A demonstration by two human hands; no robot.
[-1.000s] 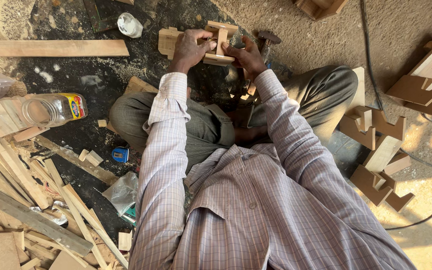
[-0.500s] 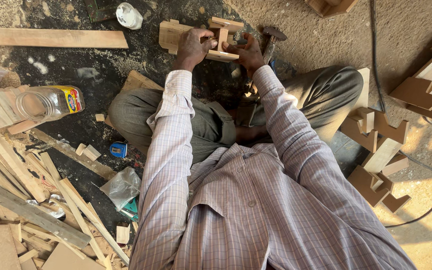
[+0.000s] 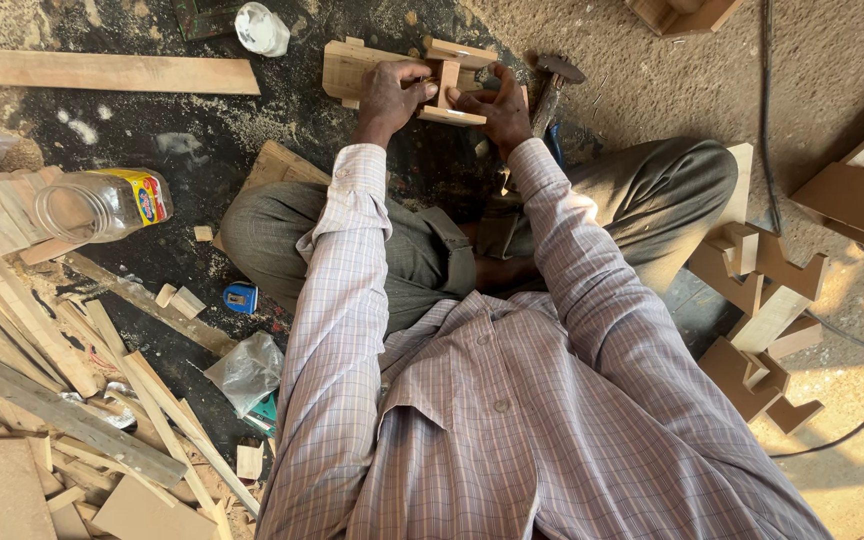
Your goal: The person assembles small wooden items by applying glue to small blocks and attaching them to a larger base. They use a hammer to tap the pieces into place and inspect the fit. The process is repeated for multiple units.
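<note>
Sitting on the floor with knees spread, the person reaches both arms forward to a small wooden assembly lying on the dark, sawdust-strewn ground ahead; the left hand lies over its left part, fingers curled down onto the flat board, its grip clenched on the wood; the right hand presses against the right side, thumb and fingers closed around an upright block and the strip below it, so this grip too is grasping the assembly; the piece itself sits between the two hands, made of a flat notched panel with short pale strips crossing it. Just right of the right hand a hammer lies on the floor, head away from the person; a white tub rests near the top edge, left of the assembly; a long plank lies well to the left; a clear plastic jar rests on its side beside a heap of wooden offcuts; a small blue tape measure sits near the left knee; notched wooden blocks are piled at the right, beside a black cable.
</note>
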